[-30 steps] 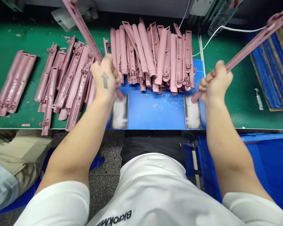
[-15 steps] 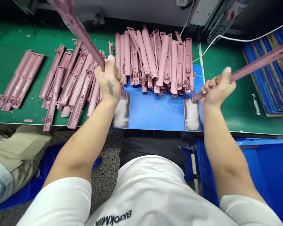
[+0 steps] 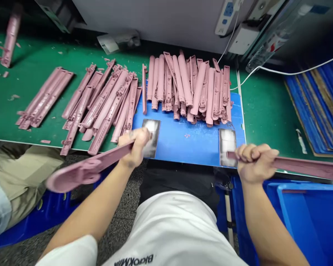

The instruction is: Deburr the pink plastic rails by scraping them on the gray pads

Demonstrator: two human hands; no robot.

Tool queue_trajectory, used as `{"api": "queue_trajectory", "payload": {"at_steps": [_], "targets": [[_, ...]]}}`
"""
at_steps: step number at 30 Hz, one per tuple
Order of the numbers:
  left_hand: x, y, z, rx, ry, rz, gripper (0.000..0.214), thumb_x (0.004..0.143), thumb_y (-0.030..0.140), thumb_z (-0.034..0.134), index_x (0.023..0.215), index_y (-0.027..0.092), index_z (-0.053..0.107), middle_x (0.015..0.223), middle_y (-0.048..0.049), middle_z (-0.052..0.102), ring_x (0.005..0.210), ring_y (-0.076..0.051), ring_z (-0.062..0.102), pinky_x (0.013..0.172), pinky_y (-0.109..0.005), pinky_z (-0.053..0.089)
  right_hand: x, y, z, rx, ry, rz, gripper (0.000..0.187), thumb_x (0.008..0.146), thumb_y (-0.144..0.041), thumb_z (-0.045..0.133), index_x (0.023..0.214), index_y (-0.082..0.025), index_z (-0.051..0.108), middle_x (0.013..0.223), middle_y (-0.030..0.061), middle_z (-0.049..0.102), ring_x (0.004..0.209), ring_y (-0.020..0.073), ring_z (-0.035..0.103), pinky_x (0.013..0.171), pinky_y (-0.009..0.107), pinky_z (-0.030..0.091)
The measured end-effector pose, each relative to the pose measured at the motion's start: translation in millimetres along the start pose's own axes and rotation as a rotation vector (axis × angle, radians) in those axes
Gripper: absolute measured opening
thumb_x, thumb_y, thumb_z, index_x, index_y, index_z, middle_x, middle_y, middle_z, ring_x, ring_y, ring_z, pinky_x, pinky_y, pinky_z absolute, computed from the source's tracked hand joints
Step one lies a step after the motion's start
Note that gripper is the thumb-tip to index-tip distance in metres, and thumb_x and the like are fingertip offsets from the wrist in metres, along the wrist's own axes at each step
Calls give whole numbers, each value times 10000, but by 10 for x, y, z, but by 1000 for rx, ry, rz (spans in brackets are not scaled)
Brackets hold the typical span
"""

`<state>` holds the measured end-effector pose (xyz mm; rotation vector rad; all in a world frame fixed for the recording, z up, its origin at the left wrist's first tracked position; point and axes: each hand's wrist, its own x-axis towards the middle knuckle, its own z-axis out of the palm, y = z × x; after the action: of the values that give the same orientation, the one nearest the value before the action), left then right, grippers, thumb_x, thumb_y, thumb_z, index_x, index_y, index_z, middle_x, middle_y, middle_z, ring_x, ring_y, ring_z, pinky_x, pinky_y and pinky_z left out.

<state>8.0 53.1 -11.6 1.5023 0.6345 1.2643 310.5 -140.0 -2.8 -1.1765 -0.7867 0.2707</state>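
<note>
My left hand [image 3: 134, 147] is closed round one end of a long pink plastic strip [image 3: 100, 165]. The strip slants down to the left past the table edge, its rounded end blurred by motion. Just beyond that hand lies a dark rectangular pad [image 3: 154, 129] with pale powder on it. In my right hand [image 3: 255, 162] is a second pink plastic strip [image 3: 310, 168], gripped near one end and reaching out to the right. Its short end shows over another powdery pad [image 3: 228, 142]. Both pads lie on a blue board [image 3: 187, 146].
A pile of pink strips [image 3: 183, 79] covers the board's back. More pink strips [image 3: 100, 107] lie to the left. A person's leg [image 3: 24, 177] is at lower left. Blue boards [image 3: 316, 99] are stacked at right, a blue bin [image 3: 316, 221] below. A white cable [image 3: 291, 73] crosses behind.
Both hands have come down and toward me. The left strip has swung from pointing up and away to down-left; the right strip has dropped from an upward slant to nearly level.
</note>
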Motion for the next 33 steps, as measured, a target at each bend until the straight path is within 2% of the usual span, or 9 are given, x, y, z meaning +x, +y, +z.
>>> {"api": "queue_trajectory", "payload": {"at_steps": [4,7,11,14,17,21,26,29,33], "targets": [[254,-111,62,-49,88,-17,795,1077,675,794,612,251,308,511,75,200,428,-73,228,444,-307,243,200,95,101,-88,121,119,741,1050,-814,767,707,-291,369,516,-127,208,392,76,195,366,258,233],[394,-298,185,23,181,135,794,1076,753,738,600,256,344,518,47,308,477,-85,339,495,-305,321,330,287,88,-189,134,-56,721,1100,-941,513,764,-315,389,610,-55,355,516,160,450,530,392,550],[-165,13,-21,48,38,220,745,922,634,905,510,212,450,501,-9,451,489,-154,466,532,-360,418,-343,62,-157,-298,-40,-162,674,1082,-852,685,747,-292,519,755,24,626,781,243,691,925,553,707],[-396,362,-157,-92,39,-120,698,930,512,835,510,214,363,453,18,300,401,-132,303,481,-348,309,-643,-156,-295,-200,-26,-71,593,1161,-675,689,768,-268,510,618,-44,536,573,176,575,733,448,683],[2,313,-18,-92,88,-339,669,889,476,887,552,236,361,468,57,239,379,-91,195,427,-308,142,-182,-53,-207,-197,44,163,644,1141,-708,713,744,-281,439,516,-92,382,429,125,378,478,335,497],[457,-138,189,-22,133,57,734,1012,695,788,590,242,394,489,39,314,419,-114,344,443,-322,296,454,232,-9,-287,145,18,762,1041,-1007,560,741,-320,422,532,-68,418,479,143,454,523,359,536],[-358,-49,-134,199,1,249,544,1043,590,775,649,246,623,624,-20,649,623,-251,624,716,-531,599,-408,-30,-258,-430,-87,-199,634,1124,-831,634,830,-270,669,867,51,795,935,274,827,1018,556,713],[-506,138,-225,-17,16,49,605,1020,527,785,610,223,461,456,17,399,401,-166,358,463,-404,411,-642,-195,-372,-310,-87,-79,564,1146,-706,696,795,-273,614,640,-11,665,599,216,690,716,463,685],[262,-131,19,-33,95,-195,700,1052,585,810,613,254,376,421,60,242,393,-102,211,409,-326,223,172,60,-97,-415,3,203,716,1062,-896,664,690,-322,453,487,-40,419,414,174,407,443,395,425]]}}
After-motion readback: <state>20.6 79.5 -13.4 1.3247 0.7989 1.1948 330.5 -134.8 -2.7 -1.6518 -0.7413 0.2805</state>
